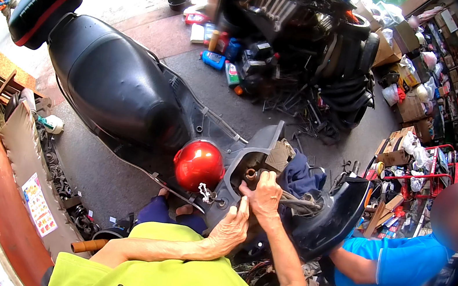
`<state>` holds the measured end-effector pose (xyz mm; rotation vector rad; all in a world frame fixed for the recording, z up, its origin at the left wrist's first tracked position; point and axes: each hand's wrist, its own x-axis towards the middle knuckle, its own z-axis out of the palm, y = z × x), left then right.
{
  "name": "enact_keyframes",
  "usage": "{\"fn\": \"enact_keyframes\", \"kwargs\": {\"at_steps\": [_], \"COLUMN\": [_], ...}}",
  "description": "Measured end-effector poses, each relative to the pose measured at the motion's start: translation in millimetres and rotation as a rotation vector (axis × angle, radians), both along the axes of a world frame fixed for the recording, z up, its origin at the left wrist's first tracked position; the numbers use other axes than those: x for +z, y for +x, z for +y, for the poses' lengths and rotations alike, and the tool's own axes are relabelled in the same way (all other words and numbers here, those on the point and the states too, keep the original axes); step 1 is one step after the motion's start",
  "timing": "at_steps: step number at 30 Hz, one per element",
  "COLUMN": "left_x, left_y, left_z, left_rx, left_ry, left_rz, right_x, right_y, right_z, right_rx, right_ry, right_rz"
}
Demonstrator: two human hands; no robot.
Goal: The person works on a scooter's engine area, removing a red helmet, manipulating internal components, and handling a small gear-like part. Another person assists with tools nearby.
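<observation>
A scooter with a black seat (112, 77) stands on its wheels in front of me, its front cover opened. Inside the opening, a brownish metal ring (250, 174) shows at the steering stem. Curled fingers close my right hand (266, 195) just beside that ring; what they grip is hidden. My left hand (228, 231) lies lower and to the left, fingers stretched toward the right hand along the opening's grey edge, nothing visible in them. Next to it, a white braided charm (205, 192) hangs near the key lock, beside a shiny red helmet (199, 166).
A dark cloth (301, 176) and cables lie in the scooter's front. At right, a person in a blue shirt (399, 263) reaches toward a black front panel (335, 216). Bottles (213, 60), tools and tyres (345, 89) crowd the floor beyond. Packed shelves (453, 87) line the right.
</observation>
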<state>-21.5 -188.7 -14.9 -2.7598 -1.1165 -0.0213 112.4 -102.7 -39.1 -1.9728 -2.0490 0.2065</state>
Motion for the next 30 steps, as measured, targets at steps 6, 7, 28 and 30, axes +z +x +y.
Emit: {"fn": "enact_keyframes", "kwargs": {"at_steps": [6,7,28,30], "left_x": [-21,-23,-62,-67], "left_y": [9,13,26,25], "left_z": [-27,-22,-1,-6], "left_rx": [0.026,0.041,-0.271,-0.273], "left_ry": [-0.25,-0.14,-0.298,-0.343], "left_rz": [-0.234,-0.244,-0.111,-0.235], "right_x": [9,14,23,26], "right_y": [39,41,34,11], "right_z": [41,46,24,1], "right_rx": [0.555,0.577,0.311,0.031], "right_ry": [-0.124,-0.193,-0.106,-0.133], "right_rz": [0.028,-0.004,0.046,-0.078]}}
